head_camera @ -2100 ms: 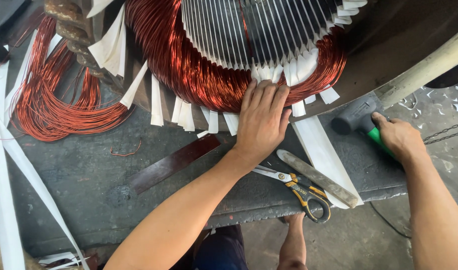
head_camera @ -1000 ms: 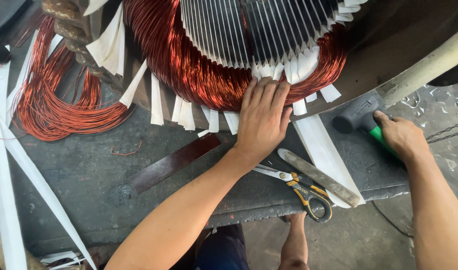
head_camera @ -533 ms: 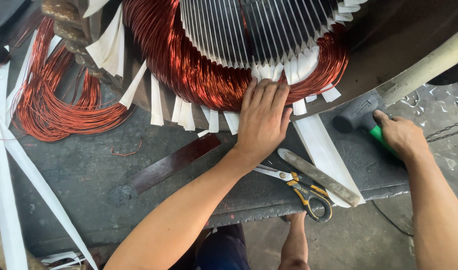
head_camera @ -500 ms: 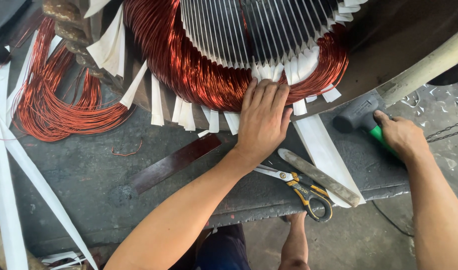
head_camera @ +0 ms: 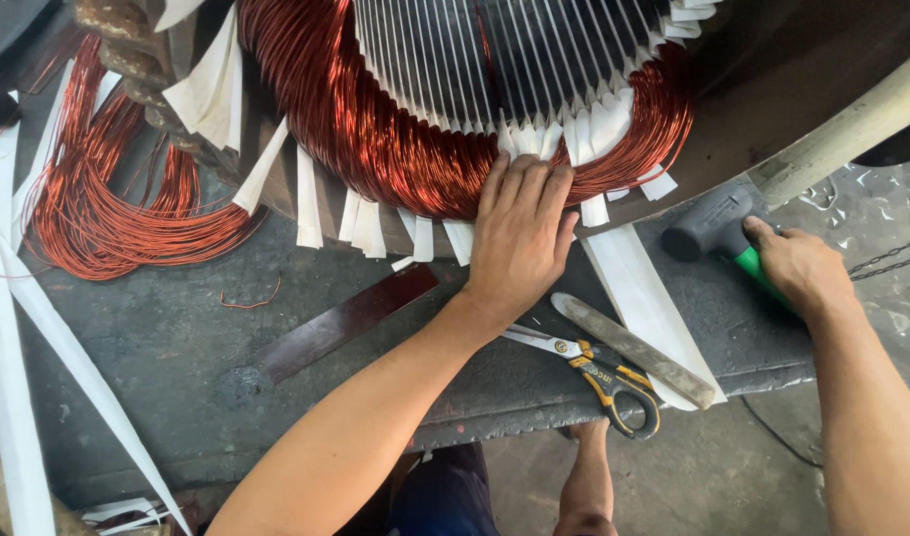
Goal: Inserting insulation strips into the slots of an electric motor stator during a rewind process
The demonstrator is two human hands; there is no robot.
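Copper winding (head_camera: 405, 149) bulges in a thick ring out of the motor core (head_camera: 495, 60), at the far edge of the workbench (head_camera: 177, 377). White paper strips (head_camera: 361, 223) poke out from under the winding, toward the bench's near edge.

Left hand (head_camera: 520, 238): flat on the near side of the winding, fingers stretched out and held together, palm down, pressing on wire and paper tips. Nothing gripped.

Right hand (head_camera: 797, 268): to the right of the winding, off the bench's right end, fingers clenched round the green grip of a mallet (head_camera: 708, 223). Black head rests on the bench top, just below the core's edge.

Handling, as judged: winding looks dense and springy, many thin enamelled strands bundled; stiff as a mass but the coating likely scratches easily. Best pressed with a flat palm on the outer curve, not pinched. Core looks very heavy, not a thing to lift by hand.

Nearer than the winding, on the bench: scissors (head_camera: 594, 372) with yellow and black handles, a flat grey file (head_camera: 634, 347) just beside them, a dark flat bar (head_camera: 346, 323) to their left, 1 wide paper strip (head_camera: 644, 308) under the file.

Left of the winding: loose coil of copper wire (head_camera: 108, 208)
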